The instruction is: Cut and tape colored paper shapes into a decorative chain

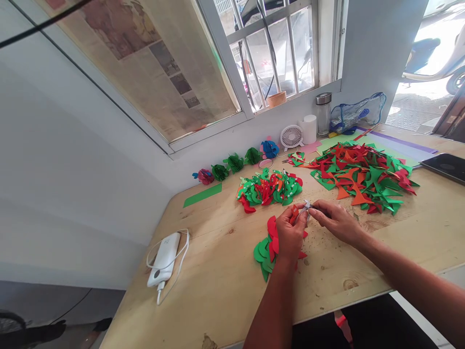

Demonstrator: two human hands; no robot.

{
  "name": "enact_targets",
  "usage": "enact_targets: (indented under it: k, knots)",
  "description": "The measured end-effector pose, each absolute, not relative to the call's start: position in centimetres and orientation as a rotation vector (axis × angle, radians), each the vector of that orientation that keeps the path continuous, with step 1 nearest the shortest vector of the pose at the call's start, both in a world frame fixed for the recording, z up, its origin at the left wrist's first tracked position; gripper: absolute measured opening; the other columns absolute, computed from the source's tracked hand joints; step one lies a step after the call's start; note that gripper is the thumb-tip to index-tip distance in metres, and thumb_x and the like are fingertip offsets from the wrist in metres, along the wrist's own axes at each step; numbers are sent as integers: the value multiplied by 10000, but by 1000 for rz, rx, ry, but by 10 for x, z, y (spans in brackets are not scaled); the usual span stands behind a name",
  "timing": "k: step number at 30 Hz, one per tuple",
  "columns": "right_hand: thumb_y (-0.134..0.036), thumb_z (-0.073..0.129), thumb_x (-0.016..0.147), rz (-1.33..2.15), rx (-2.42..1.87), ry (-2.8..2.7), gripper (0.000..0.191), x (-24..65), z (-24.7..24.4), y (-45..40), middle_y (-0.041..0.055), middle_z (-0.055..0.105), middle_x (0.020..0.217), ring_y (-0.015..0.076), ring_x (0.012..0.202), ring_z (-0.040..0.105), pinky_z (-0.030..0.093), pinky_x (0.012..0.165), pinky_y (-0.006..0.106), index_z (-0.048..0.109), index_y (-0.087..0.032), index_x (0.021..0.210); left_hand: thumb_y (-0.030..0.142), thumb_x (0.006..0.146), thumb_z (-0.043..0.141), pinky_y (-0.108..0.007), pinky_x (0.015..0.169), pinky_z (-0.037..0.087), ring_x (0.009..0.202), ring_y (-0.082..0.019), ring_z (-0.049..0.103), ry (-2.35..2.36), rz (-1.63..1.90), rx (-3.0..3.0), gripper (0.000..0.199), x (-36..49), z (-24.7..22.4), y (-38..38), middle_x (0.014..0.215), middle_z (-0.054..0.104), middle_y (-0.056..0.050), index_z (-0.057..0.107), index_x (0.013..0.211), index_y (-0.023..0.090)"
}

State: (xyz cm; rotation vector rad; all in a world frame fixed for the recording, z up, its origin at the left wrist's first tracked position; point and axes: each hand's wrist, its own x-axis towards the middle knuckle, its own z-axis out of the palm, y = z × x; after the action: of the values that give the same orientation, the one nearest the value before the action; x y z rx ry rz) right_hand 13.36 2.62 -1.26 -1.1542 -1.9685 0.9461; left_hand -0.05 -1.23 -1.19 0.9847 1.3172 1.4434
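Note:
My left hand (290, 233) is closed on an orange-red paper piece (294, 213), which shows between the thumb and fingers. Close against it, my right hand (336, 220) pinches a small whitish strip (307, 205), possibly tape; its exact kind is too small to make out. The fingertips of both hands nearly meet at this strip. Below and beside the left wrist lie red and green cut paper petals (264, 255), partly hidden by the forearm. Just beyond the hands is a heap of folded red and green paper pieces (269, 188) with small white patches.
A large pile of red, orange and green paper scraps (366, 177) covers the right side. Paper flowers (235, 163) line the wall beside a small fan (291, 137), a glass bottle (323, 115) and a clear pouch (358, 114). A power bank (165, 257) lies left, a phone (446, 166) right.

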Motion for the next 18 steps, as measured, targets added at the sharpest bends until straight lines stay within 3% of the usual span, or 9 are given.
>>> enact_targets:
  k: [18]
  knots:
    - [-498,379,895,826,-1186,-2008,400,133,-10,23,-50,410,513,89,477,372,290,466,222,459,-199,643,401,666,706,-172,416,425,457,-59,454,1355,1442,964,388,0,-11,-14,612,576,3,698,934,121]
